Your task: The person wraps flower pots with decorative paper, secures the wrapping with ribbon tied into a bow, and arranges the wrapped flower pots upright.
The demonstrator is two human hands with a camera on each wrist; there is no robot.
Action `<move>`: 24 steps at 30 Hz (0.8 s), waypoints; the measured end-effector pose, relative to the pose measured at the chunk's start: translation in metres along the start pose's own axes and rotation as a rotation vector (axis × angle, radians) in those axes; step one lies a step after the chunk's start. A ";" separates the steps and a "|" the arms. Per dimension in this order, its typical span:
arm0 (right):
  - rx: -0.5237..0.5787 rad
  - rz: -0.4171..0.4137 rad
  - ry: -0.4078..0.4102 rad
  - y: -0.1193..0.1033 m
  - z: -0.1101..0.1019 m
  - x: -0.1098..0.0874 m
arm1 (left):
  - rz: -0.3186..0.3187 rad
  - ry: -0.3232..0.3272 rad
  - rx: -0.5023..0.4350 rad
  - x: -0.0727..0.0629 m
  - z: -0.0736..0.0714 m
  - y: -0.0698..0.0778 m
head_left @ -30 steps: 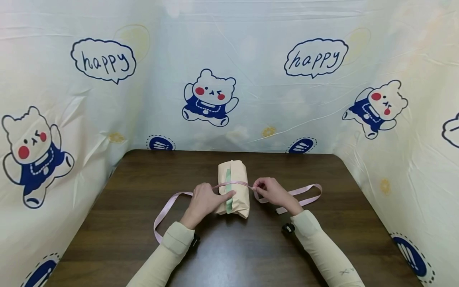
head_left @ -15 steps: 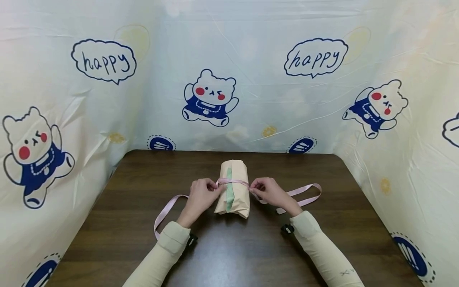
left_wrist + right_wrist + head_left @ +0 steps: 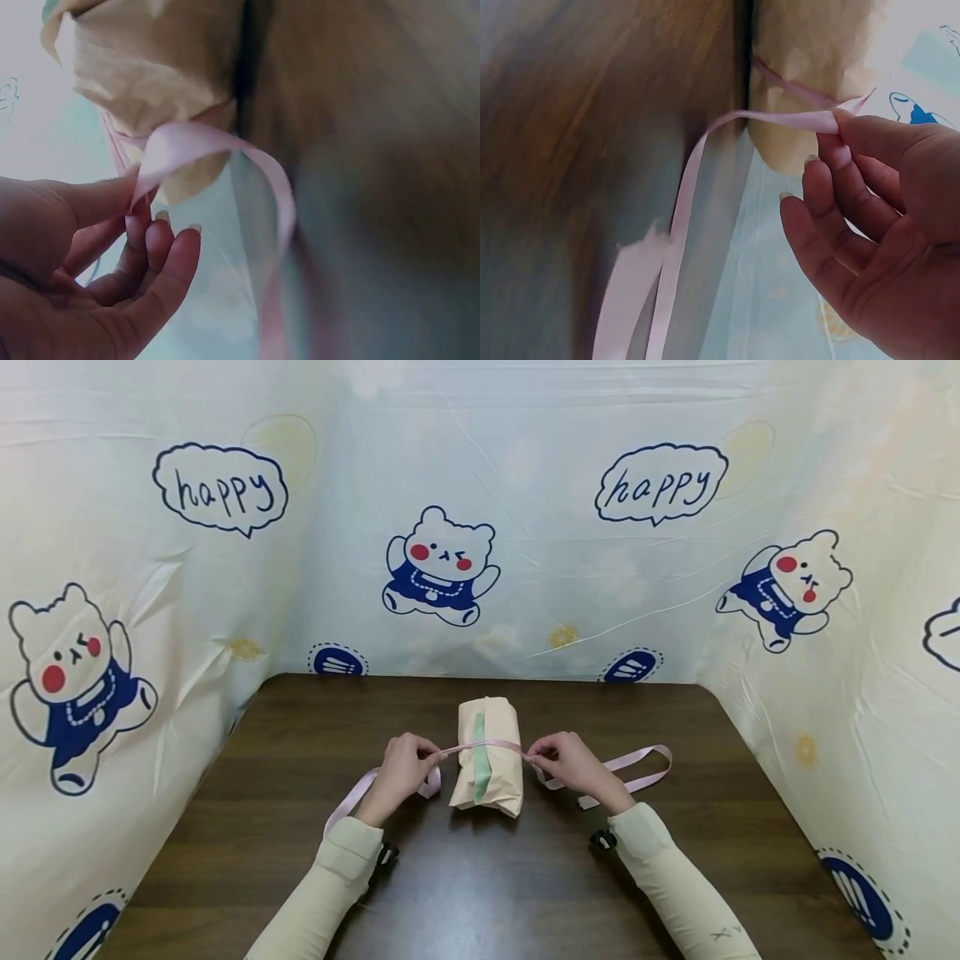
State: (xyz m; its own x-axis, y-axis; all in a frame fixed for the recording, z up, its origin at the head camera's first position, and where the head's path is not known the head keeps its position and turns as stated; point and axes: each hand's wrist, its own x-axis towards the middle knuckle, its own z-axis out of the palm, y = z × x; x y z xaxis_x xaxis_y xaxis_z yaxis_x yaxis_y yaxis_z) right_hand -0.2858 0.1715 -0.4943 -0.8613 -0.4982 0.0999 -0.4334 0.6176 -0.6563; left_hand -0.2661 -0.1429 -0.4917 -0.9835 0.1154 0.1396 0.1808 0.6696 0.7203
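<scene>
A paper-wrapped package (image 3: 502, 781) with a green strip (image 3: 481, 768) down its top lies on the table. Across its middle runs a pink ribbon (image 3: 487, 742), pulled out to both sides. My left hand (image 3: 405, 768) pinches the ribbon between thumb and forefinger at the left of the package; in the left wrist view the ribbon (image 3: 187, 146) loops away from those fingers. On the right side, my right hand (image 3: 570, 762) pinches the other length, and the right wrist view shows that ribbon (image 3: 795, 120) held at the fingertips, its frayed end (image 3: 641, 255) hanging lower.
Loose ribbon tails lie on the dark wooden table (image 3: 480, 885), one left of the left forearm and one looped beyond the right hand. A printed cloth curtain (image 3: 555, 568) stands behind and along both sides of the table.
My left hand has gone from resting on the package to its left side, now pinching the ribbon and drawing it leftward. The right hand shifted slightly in, then back out, still pinching its ribbon.
</scene>
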 end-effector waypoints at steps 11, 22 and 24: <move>0.006 0.016 0.000 0.006 -0.001 -0.007 | 0.112 -0.330 -0.009 0.008 -0.020 -0.016; 0.067 -0.025 -0.021 -0.004 -0.003 -0.011 | 0.270 -0.378 -0.539 0.005 -0.032 0.007; 0.063 -0.048 -0.021 -0.007 -0.003 -0.011 | 0.284 -0.309 -0.615 0.005 -0.029 0.017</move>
State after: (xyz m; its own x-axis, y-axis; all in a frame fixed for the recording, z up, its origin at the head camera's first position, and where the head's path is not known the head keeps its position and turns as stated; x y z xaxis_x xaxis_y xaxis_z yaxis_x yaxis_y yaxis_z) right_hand -0.2743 0.1744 -0.4889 -0.8339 -0.5393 0.1174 -0.4560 0.5533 -0.6971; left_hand -0.2677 -0.1518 -0.4588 -0.8398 0.4845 0.2448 0.3122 0.0623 0.9480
